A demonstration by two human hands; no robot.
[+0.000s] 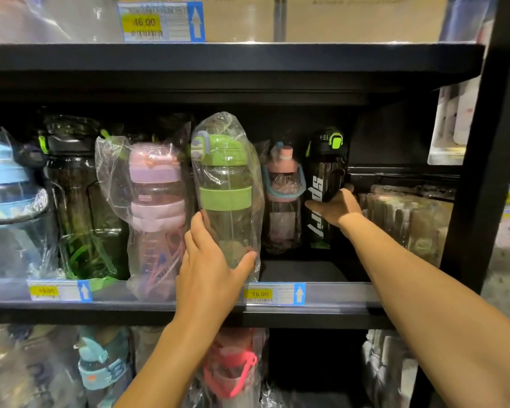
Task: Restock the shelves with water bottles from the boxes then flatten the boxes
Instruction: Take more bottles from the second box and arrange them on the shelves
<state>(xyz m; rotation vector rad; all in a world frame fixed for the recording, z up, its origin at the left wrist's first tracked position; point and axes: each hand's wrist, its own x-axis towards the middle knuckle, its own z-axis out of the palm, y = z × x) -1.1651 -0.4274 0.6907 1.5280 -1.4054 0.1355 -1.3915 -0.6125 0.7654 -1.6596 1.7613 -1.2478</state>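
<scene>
On the middle shelf (336,298), far left, stood a blue-lidded bottle (9,187) in clear wrap. Just right of it was a dark bottle with a black lid and green clip (71,187). Next came a pink-and-lilac bottle (153,201) in a loose plastic bag, at the shelf's near edge. Below these, a yellow price label (59,290) sat on the front strip.

Our left hand (212,266) gripped the lower part of a bagged green-lidded bottle (226,187), with the fingers curled round its left side and the thumb pressed on its right. The bottle was upright at the near edge of the shelf, touching the pink-and-lilac one. The hand hid its base, so we could not tell whether it rested on the shelf. A label reading 16.00 (273,294) was just right of that hand.

Farther back stood a small pink bottle with a blue handle (283,195). Beside it was a black bottle marked "sport" (324,184), upright and deep on the shelf. Our right hand (336,206) held it at mid-height, the thumb across the front and the fingers wrapped behind its right side. To the right of that lay a plastic-wrapped stack (407,219), its contents unclear.

On the shelf above was a label reading 46.00 (159,22). On the shelf below, a teal-lidded bottle (100,366) and a red-strapped bottle (233,369) showed through blurred wrap.
</scene>
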